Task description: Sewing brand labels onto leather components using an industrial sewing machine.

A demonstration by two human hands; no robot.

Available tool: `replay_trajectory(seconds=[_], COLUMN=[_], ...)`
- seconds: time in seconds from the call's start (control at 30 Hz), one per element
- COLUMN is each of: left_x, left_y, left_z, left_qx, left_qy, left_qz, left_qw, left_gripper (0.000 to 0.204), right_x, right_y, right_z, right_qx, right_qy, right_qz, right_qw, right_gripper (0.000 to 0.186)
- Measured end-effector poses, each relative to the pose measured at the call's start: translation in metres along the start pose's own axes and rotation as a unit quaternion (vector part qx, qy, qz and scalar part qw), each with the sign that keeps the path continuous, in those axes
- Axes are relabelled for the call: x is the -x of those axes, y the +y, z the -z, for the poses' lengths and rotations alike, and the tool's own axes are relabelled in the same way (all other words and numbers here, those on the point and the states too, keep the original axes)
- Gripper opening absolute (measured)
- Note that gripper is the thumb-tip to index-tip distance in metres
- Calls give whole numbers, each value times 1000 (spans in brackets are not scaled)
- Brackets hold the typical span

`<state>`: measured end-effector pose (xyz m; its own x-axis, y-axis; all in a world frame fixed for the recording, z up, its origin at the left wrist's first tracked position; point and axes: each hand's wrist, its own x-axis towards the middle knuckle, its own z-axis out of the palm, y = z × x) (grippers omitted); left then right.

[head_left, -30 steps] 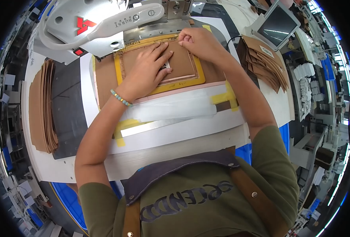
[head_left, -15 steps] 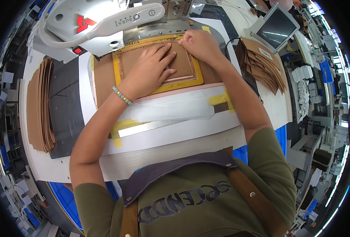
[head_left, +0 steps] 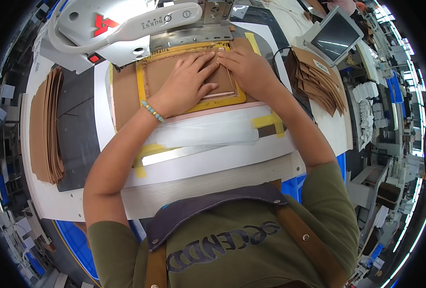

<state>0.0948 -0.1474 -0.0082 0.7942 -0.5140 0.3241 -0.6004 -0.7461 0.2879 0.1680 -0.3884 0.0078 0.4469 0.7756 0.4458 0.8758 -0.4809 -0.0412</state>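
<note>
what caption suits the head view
Left hand and right hand over a brown sheet inside a yellow frame

A dark-screened monitor (head_left: pixel 337 37) stands at upper right; farther right, blurred white bundles (head_left: pixel 365 115), perhaps cloth

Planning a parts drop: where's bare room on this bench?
Free: dark panel between left brown stack and white sheet; narrow pale table strip between white sheet and apron. Crowded: yellow frame, with left hand and right hand over it, white machine beyond.
</note>
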Motion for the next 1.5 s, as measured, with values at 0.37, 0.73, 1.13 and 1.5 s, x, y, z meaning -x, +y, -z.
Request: replay_trajectory(seconds=[0.37,0.73,1.13,1.5], left_x=[3,51,66,67], left_y=[-4,8,3,4], left_z=[-1,45,52,53], left_qx=[14,-32,-136,-136], left_qy=[5,-21,-28,-14], left_qz=[1,62,65,75], left_qw=[1000,997,988,988], left_gripper=[59,47,54,53], right_x=[2,2,6,-1], right_y=[-13,-12,-11,-17], right_z=[-4,0,-1,2], right_qx=[87,68,73,81], right_qy=[6,-34,-40,-65], right_qz=[30,-1,3,12], right_qw=[996,997,997,995], right_gripper=[40,42,41,44])
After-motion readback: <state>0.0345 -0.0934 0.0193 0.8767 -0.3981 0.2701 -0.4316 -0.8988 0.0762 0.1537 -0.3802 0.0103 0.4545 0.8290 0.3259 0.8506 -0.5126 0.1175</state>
